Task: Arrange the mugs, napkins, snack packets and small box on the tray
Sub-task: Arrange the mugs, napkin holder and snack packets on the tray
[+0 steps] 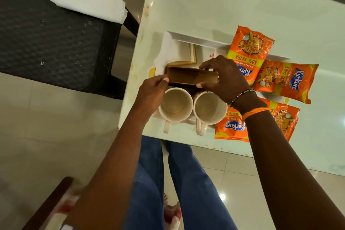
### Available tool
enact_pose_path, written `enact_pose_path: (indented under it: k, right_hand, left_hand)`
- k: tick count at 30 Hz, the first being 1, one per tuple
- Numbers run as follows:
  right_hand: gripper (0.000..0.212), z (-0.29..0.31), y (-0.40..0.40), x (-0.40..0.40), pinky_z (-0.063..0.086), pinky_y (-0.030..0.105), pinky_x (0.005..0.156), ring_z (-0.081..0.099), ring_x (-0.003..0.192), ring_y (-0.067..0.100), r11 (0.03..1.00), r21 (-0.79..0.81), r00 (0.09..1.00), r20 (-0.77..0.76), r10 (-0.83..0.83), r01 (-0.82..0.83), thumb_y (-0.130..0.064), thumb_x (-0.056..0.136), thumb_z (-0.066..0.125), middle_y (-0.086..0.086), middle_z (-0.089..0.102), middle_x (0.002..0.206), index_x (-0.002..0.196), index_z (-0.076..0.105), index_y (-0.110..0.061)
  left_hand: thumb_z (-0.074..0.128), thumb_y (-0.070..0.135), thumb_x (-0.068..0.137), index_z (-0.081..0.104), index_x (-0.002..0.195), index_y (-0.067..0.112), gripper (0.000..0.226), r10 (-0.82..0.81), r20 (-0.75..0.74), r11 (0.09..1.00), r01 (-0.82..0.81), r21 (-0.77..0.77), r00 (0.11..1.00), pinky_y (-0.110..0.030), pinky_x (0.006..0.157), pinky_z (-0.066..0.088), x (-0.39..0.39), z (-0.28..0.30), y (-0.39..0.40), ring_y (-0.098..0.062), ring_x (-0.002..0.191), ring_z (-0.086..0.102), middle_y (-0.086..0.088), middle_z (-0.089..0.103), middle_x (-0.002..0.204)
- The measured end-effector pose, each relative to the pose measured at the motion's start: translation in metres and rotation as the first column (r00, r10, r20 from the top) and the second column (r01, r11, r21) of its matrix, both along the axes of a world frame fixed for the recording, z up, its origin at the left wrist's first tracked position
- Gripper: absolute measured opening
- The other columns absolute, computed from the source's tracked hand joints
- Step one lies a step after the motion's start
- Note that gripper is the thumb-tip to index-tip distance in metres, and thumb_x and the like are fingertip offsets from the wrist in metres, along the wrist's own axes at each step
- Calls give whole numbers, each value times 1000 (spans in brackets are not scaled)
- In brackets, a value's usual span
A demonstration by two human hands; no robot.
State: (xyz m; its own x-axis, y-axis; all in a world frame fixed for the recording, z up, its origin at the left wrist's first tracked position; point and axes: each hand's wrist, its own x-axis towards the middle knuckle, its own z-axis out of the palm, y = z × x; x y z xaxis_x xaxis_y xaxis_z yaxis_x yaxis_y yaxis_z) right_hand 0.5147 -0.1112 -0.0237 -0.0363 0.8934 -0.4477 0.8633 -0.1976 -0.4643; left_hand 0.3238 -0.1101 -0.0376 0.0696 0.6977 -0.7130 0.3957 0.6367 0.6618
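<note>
Where pale floor tiles (56,117) spread, white table (214,9) — black chair (56,33) beside.

both hands (186,84) gripping small box (190,77), above mugs (192,106)

Glossy foil snack packets (250,50), glazed ceramic mugs (176,105), matt cardboard box (190,76), soft paper napkins (87,1).

tray (196,40) mostly covered | near snack packet (231,129) arm-crossed
</note>
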Motion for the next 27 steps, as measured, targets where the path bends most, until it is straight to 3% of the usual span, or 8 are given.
enact_pose_path:
  k: [5,11,14,17,20,22,25,27]
  right_hand:
    - [36,12,20,-34,46,41,90,55,100,31,993,75,988,-133,-76,86,-21,73,74,14,60,109,106,63,-9]
    - [24,9,65,-109,50,34,82,59,81,21,998,24,935,-350,-51,63,-13,80,67,12,64,102,103,64,-8]
    - [32,-1,93,-150,49,29,84,60,94,24,974,-1,890,-406,-208,227,-11,81,65,14,59,113,112,58,-7]
    - [51,-21,120,-185,44,36,98,54,112,29,884,-57,818,-355,-453,465,-16,82,64,18,48,128,127,41,-5]
    - [69,-38,149,-203,39,37,106,50,119,30,680,-276,563,-398,-724,679,-23,83,65,19,44,136,136,25,-3]
    - [68,-45,166,-211,47,36,93,52,108,25,503,-455,302,-445,-843,735,-22,83,66,16,46,129,134,26,-4]
    - [34,-48,179,-217,48,27,60,54,89,22,362,-629,-16,-512,-859,688,-11,84,64,12,53,109,112,46,-6]
    - [14,-43,177,-215,47,21,55,53,77,16,366,-674,-111,-554,-825,642,-2,86,57,7,55,91,99,51,-6]
  left_hand:
    - [45,25,94,59,116,26,27,148,39,989,-148,11,988,-30,101,40,-25,2,18,-14,116,53,2,59,126]
    - [48,17,92,58,117,19,27,338,124,938,-345,34,933,-23,90,45,-71,7,58,-11,108,58,1,60,120]
    - [48,16,92,60,110,23,23,374,101,925,-378,25,922,-25,94,42,-96,5,78,-13,112,56,2,61,118]
    - [48,14,91,60,108,22,22,393,85,919,-395,7,916,-22,90,42,-121,4,96,-13,108,57,0,62,115]
    - [46,15,92,60,103,24,20,373,55,928,-373,-21,926,-18,81,41,-138,3,108,-11,103,57,2,60,111]
    - [45,15,93,59,106,22,20,332,69,943,-329,-54,941,-16,76,42,-146,2,114,-11,101,57,2,59,111]
    - [43,17,94,58,110,18,22,312,116,943,-292,-161,943,-20,84,44,-151,2,119,-12,101,59,-3,61,115]
    - [41,18,95,55,118,14,27,360,198,915,-304,-265,912,-28,94,44,-150,1,121,-17,108,59,-6,61,119]
